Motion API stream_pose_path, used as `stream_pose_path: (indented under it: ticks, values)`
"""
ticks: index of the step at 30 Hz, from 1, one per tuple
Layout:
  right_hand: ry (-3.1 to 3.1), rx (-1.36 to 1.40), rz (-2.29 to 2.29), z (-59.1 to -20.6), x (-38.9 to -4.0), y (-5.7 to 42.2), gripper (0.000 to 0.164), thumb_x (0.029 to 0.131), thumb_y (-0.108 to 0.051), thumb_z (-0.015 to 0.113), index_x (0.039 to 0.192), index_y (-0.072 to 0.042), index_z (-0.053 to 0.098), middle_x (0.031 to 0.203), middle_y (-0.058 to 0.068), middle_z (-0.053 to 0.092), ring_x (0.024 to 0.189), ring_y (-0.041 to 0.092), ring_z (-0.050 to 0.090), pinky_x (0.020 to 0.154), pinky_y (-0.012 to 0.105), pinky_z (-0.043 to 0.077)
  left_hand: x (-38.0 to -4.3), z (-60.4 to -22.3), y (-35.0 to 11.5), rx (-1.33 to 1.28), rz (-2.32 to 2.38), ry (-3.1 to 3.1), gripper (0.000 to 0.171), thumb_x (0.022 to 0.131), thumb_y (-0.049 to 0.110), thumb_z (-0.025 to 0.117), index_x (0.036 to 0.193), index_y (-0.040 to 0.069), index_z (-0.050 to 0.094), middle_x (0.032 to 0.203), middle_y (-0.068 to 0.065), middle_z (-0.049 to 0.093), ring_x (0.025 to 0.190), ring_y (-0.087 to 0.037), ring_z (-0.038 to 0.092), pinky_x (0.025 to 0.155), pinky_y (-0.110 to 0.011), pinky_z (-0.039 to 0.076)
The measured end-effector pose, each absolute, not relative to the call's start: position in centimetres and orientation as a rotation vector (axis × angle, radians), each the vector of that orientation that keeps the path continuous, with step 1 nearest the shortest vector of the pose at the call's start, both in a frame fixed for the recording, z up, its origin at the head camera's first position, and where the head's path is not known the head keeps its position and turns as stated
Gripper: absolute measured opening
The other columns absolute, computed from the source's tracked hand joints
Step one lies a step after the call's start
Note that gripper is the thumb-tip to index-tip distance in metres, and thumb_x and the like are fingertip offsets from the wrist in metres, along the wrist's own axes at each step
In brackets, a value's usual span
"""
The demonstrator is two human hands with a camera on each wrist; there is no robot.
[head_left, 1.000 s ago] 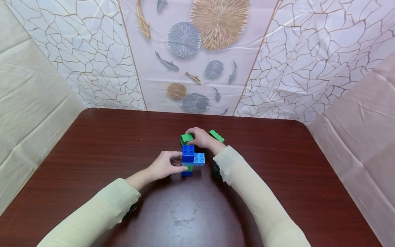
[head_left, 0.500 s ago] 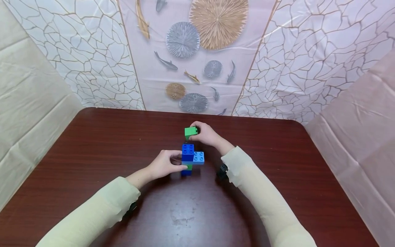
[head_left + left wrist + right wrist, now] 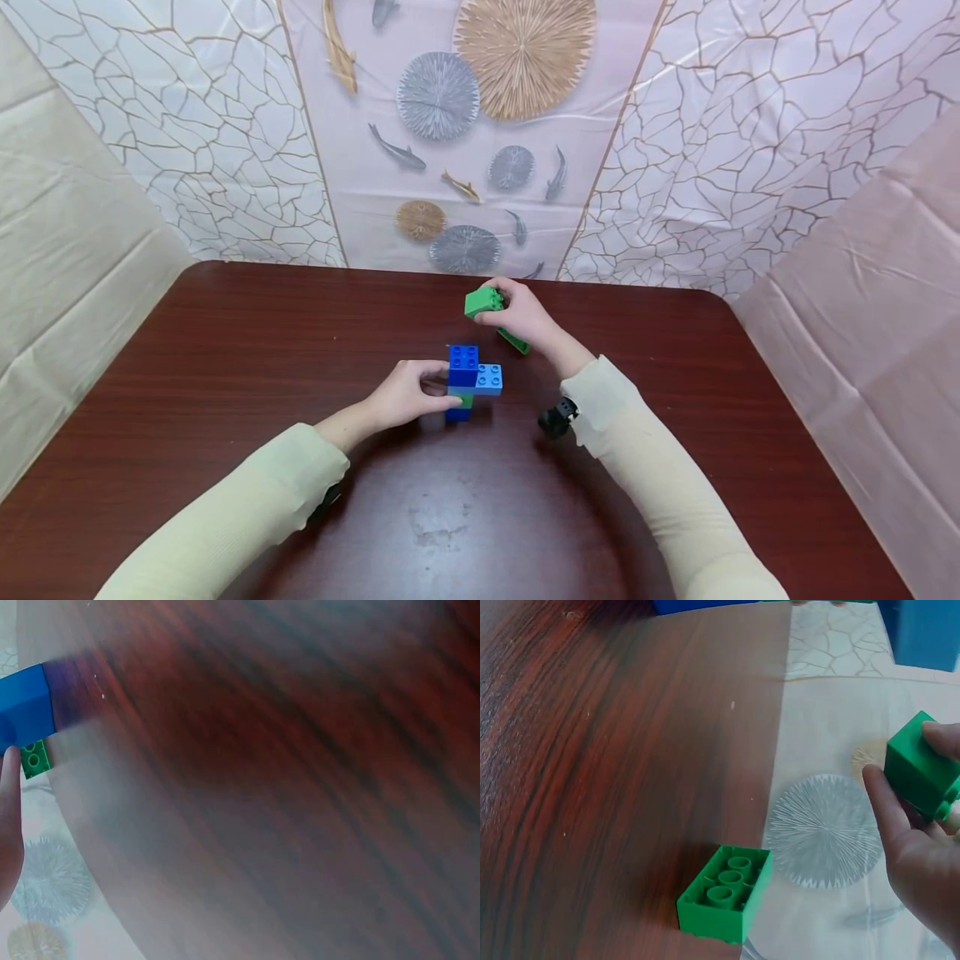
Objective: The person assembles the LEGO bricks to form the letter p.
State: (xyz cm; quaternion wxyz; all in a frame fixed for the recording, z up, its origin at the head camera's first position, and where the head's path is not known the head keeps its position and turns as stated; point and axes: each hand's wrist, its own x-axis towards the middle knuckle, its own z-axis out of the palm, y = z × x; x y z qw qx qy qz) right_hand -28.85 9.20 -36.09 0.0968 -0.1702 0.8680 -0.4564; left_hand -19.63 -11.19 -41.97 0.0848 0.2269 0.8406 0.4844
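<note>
A small stack of toy building bricks stands mid-table, with a dark blue brick (image 3: 462,377) on top. Under it a light blue brick (image 3: 490,379) juts out to the right, above a green one and another dark blue one. My left hand (image 3: 405,396) grips the stack from the left, thumb at the green layer. Beyond the stack, my right hand (image 3: 525,315) pinches a green brick (image 3: 919,769) between thumb and fingers, tilted with its studs to the right. On the table below that hand lies another green brick (image 3: 724,896), hollow side up.
The dark red-brown table (image 3: 420,500) has rounded far corners. Patterned cloth (image 3: 450,167) hangs behind it and plain cloth at both sides. A black wrist camera (image 3: 557,418) sits under the right sleeve.
My right hand has lifted the green brick from behind the stack and moved it back and to the right, tilting it. The left hand stays on the stack.
</note>
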Motion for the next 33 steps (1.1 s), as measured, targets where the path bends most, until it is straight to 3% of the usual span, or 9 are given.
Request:
stream_pose_path:
  ticks: [9, 14, 19, 33]
  values:
    - [2.58, -0.413, -1.368, -35.5, -28.1, 11.2, 0.048, 0.082, -0.026, 0.072, 0.124, -0.011, 0.056, 0.119, 0.009, 0.06, 0.11, 0.023, 0.051, 0.094, 0.042, 0.044, -19.4, -42.2, -11.0, 0.661, 1.481, 2.473, 0.047, 0.081, 0.022, 0.074, 0.121, 0.001, 0.058, 0.11, -0.013, 0.067, 0.1, -0.022, 0.065, 0.087, -0.035, 0.054]
    - [2.602, -0.443, -1.353, -35.1, -27.2, 12.1, 0.045, 0.082, -0.024, 0.072, 0.122, -0.009, 0.057, 0.109, 0.011, 0.062, 0.099, 0.024, 0.056, 0.084, 0.035, 0.049, -19.4, -42.0, -10.8, 0.626, 1.478, 2.515, 0.052, 0.078, 0.026, 0.076, 0.122, 0.007, 0.057, 0.11, -0.007, 0.068, 0.1, -0.019, 0.063, 0.088, -0.035, 0.053]
    - [2.619, -0.471, -1.354, -34.6, -26.1, 12.7, 0.043, 0.082, -0.024, 0.072, 0.119, -0.007, 0.057, 0.104, 0.012, 0.063, 0.093, 0.021, 0.058, 0.076, 0.028, 0.049, -19.6, -41.5, -10.5, 0.634, 1.553, 2.553, 0.047, 0.074, 0.024, 0.08, 0.115, 0.009, 0.061, 0.103, -0.004, 0.069, 0.098, -0.018, 0.063, 0.089, -0.036, 0.052]
    - [2.587, -0.587, -1.365, -34.1, -23.5, 13.5, 0.04, 0.079, -0.024, 0.076, 0.113, -0.008, 0.062, 0.097, 0.01, 0.066, 0.083, 0.021, 0.059, 0.071, 0.029, 0.052, -20.1, -40.7, -10.0, 0.665, 1.559, 2.554, 0.042, 0.075, 0.025, 0.079, 0.111, 0.008, 0.067, 0.1, -0.004, 0.071, 0.095, -0.015, 0.063, 0.088, -0.035, 0.052]
